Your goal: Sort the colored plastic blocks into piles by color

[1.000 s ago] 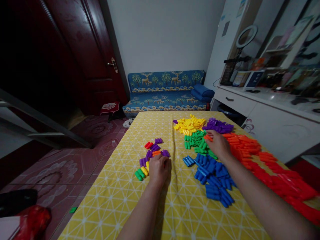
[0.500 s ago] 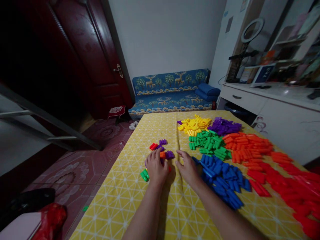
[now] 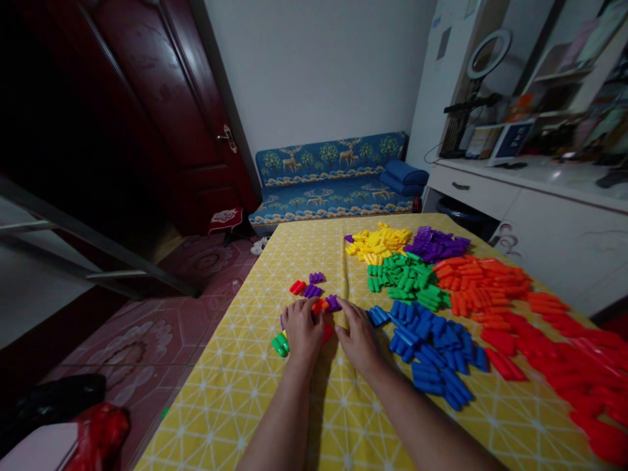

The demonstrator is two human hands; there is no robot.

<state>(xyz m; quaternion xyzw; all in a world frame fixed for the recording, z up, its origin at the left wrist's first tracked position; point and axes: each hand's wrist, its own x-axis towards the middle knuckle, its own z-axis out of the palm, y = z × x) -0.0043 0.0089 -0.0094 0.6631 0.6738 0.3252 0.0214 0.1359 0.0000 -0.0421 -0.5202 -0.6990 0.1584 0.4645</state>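
Observation:
My left hand (image 3: pixel 303 332) rests over a small mixed group of plastic building blocks, its fingers curled down; what lies under them is hidden. An orange block (image 3: pixel 320 305) shows at its fingertips, and a green block (image 3: pixel 280 344) lies left of its wrist. Beside it my right hand (image 3: pixel 360 335) is open, index finger stretched and thumb apart. Its index fingertip is at a purple block (image 3: pixel 333 303); contact is hard to tell. A red block (image 3: pixel 297 286) and two more purple blocks, one of them the nearer purple block (image 3: pixel 313 290), lie beyond the left hand.
On the yellow patterned tablecloth (image 3: pixel 230 392), piles sorted by colour spread rightward: blue (image 3: pixel 436 343), green (image 3: pixel 407 276), yellow (image 3: pixel 377 242), purple (image 3: pixel 436 244), orange (image 3: pixel 481 281) and red (image 3: pixel 564 360) blocks. A blue sofa (image 3: pixel 333 190) stands behind the table, a white cabinet (image 3: pixel 554 229) at right.
My right hand has shifted left, bringing its index fingertip to the purple block. My left hand stays over the mixed group. The view has shifted slightly.

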